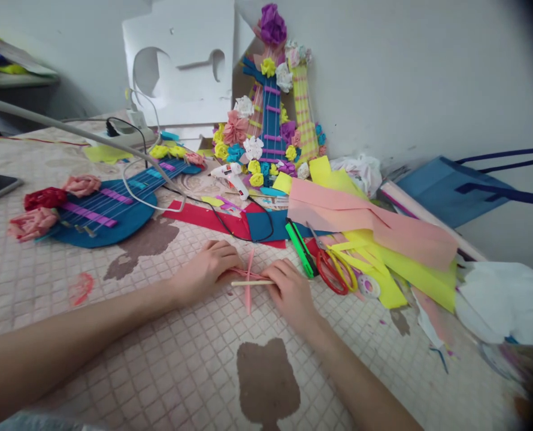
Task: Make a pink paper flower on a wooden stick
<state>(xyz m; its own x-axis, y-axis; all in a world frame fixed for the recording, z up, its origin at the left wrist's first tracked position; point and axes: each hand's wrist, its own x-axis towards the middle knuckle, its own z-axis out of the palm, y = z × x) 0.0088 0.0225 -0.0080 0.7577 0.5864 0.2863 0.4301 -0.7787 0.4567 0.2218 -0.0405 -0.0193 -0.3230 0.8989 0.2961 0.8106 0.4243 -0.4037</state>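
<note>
A person works low over a tile-patterned bench (181, 371), both hands in frame. The L hand (210, 266) has its fingers curled nearly closed on 1 end of a twisted pink strip (238, 271); the R hand (291, 290), fingers drawn in, pinches a pale thin stick (239, 284) by its R end, at the strip's other end (exact fingertip contact there is hard to tell). Btwn the hands, a flat pink strip (248, 303) crosses the stick at approx. a R angle. Just past the R hand lie a green box cutter (299, 245), scissors (332, 272) w/ red & yellow handles and a tape roll (369, 286), near pink paper (338, 206) & yellow paper (421, 266). At L, a blue paper guitar (136, 212) bears 3 large roses (45, 198), 2 pink & 1 red, at its near end. A white glue gun (233, 178) lies at center rear, before flower-decked guitars (270, 117) by the wall, w/ a white cutout board (194, 105) alongside.
</note>
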